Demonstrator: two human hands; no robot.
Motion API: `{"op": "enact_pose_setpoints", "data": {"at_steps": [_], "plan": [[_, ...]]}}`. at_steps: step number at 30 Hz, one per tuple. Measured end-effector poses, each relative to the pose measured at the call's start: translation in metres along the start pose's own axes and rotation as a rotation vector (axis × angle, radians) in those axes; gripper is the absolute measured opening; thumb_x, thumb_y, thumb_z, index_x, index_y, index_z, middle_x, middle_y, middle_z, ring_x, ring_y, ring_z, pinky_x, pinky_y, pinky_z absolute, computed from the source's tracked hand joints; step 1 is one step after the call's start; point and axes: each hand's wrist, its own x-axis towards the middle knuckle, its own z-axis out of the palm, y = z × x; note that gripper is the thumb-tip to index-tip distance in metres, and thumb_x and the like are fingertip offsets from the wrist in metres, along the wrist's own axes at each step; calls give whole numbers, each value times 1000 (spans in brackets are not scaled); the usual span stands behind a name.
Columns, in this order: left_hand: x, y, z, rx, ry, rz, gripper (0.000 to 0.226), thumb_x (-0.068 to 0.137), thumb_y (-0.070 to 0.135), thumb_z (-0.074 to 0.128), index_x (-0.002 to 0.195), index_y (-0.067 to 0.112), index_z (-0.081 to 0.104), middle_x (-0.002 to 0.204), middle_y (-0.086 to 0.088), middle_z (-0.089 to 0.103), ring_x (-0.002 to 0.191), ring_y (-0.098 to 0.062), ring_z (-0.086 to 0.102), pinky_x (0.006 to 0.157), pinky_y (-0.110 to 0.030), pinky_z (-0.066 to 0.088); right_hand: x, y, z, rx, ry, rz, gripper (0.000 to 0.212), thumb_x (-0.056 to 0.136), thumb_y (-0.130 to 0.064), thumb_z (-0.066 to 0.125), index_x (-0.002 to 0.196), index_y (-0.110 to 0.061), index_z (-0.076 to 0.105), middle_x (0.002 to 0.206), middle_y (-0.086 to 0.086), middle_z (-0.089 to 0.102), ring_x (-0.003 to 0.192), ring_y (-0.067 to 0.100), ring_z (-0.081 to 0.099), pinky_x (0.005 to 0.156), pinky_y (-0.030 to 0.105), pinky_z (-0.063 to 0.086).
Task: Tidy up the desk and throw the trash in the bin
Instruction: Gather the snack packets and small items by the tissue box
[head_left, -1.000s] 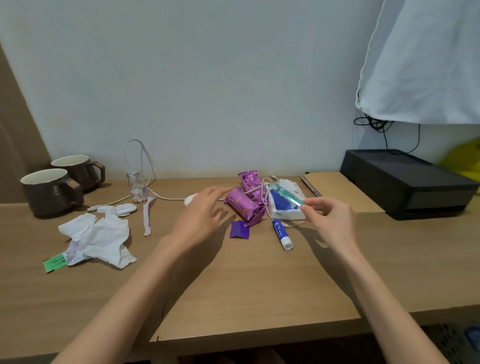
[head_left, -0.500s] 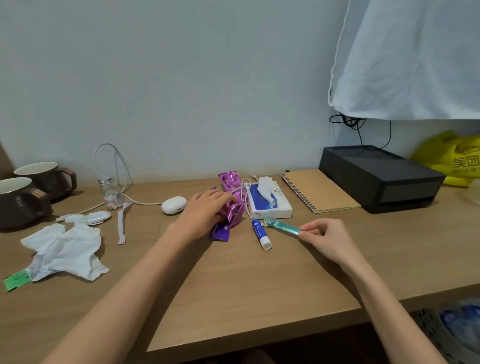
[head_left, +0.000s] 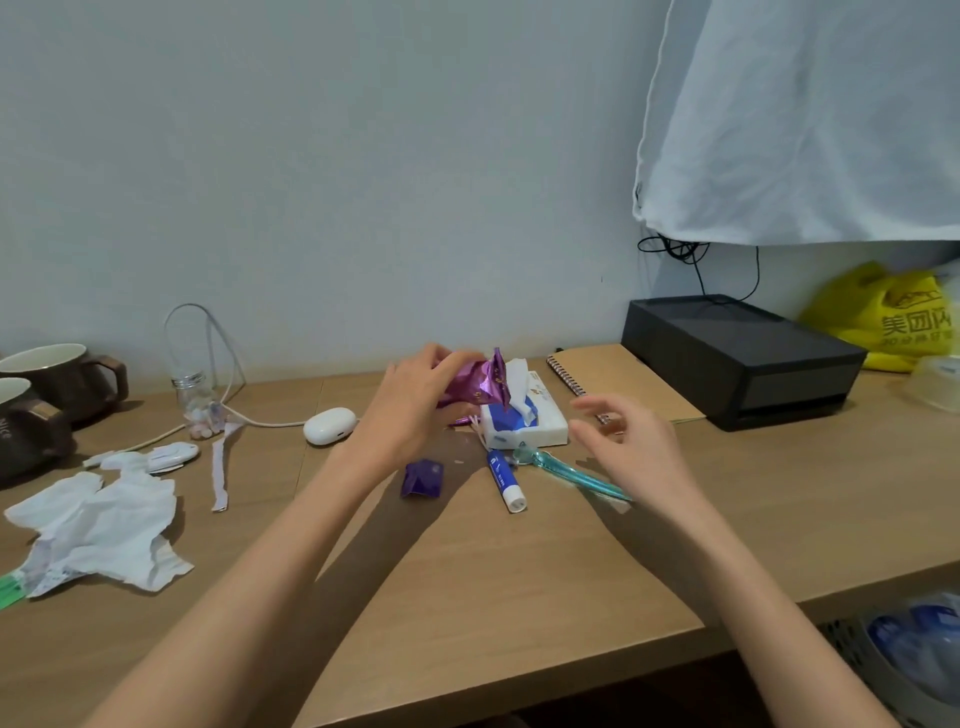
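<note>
The left hand (head_left: 410, 410) is gripping a crinkled purple wrapper (head_left: 480, 384) above the table (head_left: 493, 571), just beside the tissue box (head_left: 524, 426). The right hand (head_left: 634, 452) is hovering with loosely spread fingers over a teal pen (head_left: 566, 470). A glue stick (head_left: 504, 480) is lying between the pen and a purple scrap (head_left: 422, 479).

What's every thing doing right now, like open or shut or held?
purple wrapper: crumpled, held up in the left hand.
right hand: open, holding nothing.
tissue box: open, one tissue sticking out.
earbud case: shut.
spiral notebook: shut, lying flat.
glue stick: lying on the desk.
white paper: crumpled on the desk.
</note>
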Motion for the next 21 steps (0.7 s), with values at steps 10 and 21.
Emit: {"op": "enact_pose_setpoints", "data": {"at_steps": [10,21], "plan": [[9,-7,1,-17,76,-186,54,82,47,64,130,32,45,109,-3,50,90,-22,57,80,-37,51,83,10,50,-284,-252,230,39,95,-35,48,120,-5,53,125,15,58,113,30,54,79,34,42],[18,-26,27,-265,151,-489,52,82,52,61,129,34,46,104,-3,54,89,-18,53,76,-30,42,121,25,64,-330,-369,281,24,99,-25,42,94,-6,58,89,7,50,86,23,48,50,27,29]]}}
